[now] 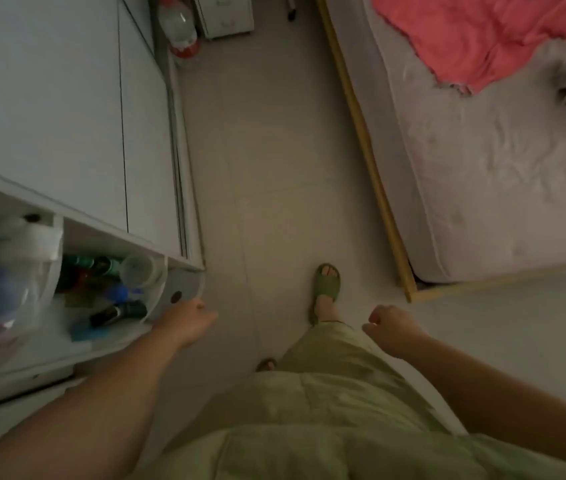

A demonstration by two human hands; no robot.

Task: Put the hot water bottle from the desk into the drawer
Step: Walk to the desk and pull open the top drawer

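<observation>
No hot water bottle and no desk show in the head view. My left hand (189, 322) hangs low beside the rounded corner of a white shelf (184, 289), fingers curled, holding nothing. My right hand (392, 329) is a loose fist over the floor near the bed's corner, also with nothing in it. A small white drawer unit (226, 13) stands on the floor far ahead, its drawers closed.
A white wardrobe (67, 116) runs along the left. Its open shelf holds several small bottles (101, 292) and plastic bags (8, 271). A bed (482, 188) with a pink blanket (482, 36) fills the right. A big water jug (179, 27) stands ahead. Tiled floor (274, 150) runs between.
</observation>
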